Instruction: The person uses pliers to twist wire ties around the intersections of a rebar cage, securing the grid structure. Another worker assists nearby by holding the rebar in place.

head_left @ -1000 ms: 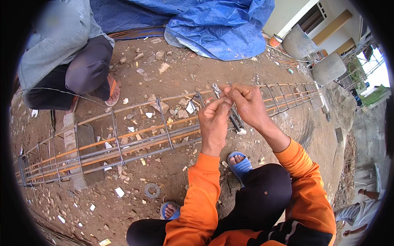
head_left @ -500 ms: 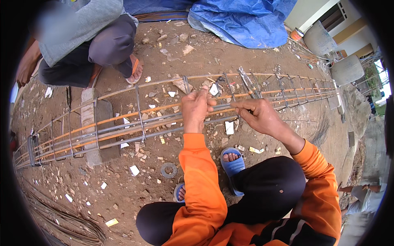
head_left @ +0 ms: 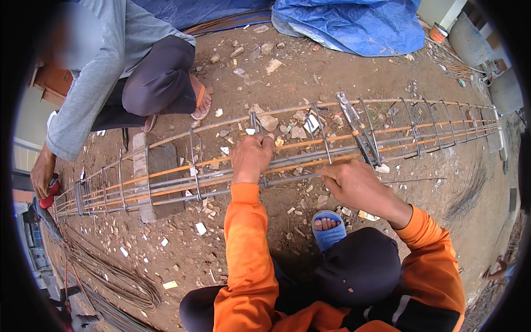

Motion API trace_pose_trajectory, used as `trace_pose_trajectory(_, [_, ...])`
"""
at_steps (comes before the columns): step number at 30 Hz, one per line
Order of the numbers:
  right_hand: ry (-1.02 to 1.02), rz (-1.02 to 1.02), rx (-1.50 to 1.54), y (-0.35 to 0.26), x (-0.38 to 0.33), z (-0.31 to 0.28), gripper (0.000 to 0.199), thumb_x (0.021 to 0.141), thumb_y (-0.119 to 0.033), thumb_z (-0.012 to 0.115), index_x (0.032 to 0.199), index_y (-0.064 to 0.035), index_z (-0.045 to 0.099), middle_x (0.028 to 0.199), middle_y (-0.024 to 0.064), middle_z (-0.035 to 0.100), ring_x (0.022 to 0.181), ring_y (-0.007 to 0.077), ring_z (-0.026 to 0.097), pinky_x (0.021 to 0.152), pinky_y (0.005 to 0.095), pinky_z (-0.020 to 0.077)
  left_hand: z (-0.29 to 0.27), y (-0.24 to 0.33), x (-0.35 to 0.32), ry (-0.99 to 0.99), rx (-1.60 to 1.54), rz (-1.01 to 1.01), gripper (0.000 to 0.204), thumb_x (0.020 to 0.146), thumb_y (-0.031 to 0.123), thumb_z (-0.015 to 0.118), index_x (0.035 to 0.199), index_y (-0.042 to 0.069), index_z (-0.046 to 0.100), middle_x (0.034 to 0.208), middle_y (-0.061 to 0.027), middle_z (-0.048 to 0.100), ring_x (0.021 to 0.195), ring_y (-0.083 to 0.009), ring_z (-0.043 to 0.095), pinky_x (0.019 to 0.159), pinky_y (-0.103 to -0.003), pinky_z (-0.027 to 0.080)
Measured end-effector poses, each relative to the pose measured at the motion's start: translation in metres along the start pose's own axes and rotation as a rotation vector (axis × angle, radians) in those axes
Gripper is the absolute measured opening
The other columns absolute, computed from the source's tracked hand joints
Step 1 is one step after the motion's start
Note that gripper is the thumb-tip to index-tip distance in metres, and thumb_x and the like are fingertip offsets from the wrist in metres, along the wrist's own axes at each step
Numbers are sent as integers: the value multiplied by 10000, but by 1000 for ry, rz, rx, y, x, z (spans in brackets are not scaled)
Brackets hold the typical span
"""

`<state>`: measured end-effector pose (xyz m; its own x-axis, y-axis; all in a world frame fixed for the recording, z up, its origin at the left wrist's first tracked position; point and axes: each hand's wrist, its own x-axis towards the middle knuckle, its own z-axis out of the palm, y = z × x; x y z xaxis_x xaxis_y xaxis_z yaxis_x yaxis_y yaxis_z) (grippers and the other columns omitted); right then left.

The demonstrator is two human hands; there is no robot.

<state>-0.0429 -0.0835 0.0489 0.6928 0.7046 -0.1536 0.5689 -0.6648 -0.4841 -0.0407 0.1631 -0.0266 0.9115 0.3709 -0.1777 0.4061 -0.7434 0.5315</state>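
A long cage of steel bars [head_left: 215, 179] with rectangular stirrups runs across the view. My left hand [head_left: 251, 159] is closed over the cage's middle, its fingers curled around a stirrup [head_left: 255, 123]; the fingertips are partly hidden. Farther right, my right hand [head_left: 357, 183] is closed in a pinch by the near bars. A thin dark tie wire [head_left: 415, 180] appears to trail rightward from it. Pincers [head_left: 357, 130] with dark handles lie across the cage just beyond my right hand.
A co-worker in a grey sleeve [head_left: 83, 102] crouches at far left, a hand [head_left: 43, 176] by a red object [head_left: 51, 192]. Concrete block [head_left: 145, 182] props the cage. Coiled steel rods [head_left: 119, 276] lie near left, blue tarpaulin [head_left: 348, 27] at the back. Rubble litters the dirt.
My view has shifted leftward. My right hand has come nearer to me, with the wire, and my left hand has moved slightly left. The co-worker's arm now reaches down at the cage's left end.
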Motion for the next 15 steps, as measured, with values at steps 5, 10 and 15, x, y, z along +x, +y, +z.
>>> trace_pose_trajectory(5, [104,-102,57,23,31,29,134,849,-67,581,892,28,665,702,240,650,675,421,667,625,505,533,21,13,7,-18,162,-106,484,912,517,559,925,82,770,867,-237,709,999,-413,659,980,-515,427])
trace_pose_trajectory(10, [191,-130,276,-1,57,78,138,806,-38,585,851,82,636,702,275,644,686,457,665,641,524,544,37,11,10,64,21,-144,381,867,465,642,936,121,790,883,-187,735,990,-336,684,1105,-577,260])
trace_pose_trajectory(15, [89,-46,376,1,77,87,135,857,-45,547,856,74,610,782,304,640,765,477,653,709,553,519,40,-2,7,271,-236,43,252,817,267,754,927,42,775,999,-163,730,985,-283,681,1035,-451,404])
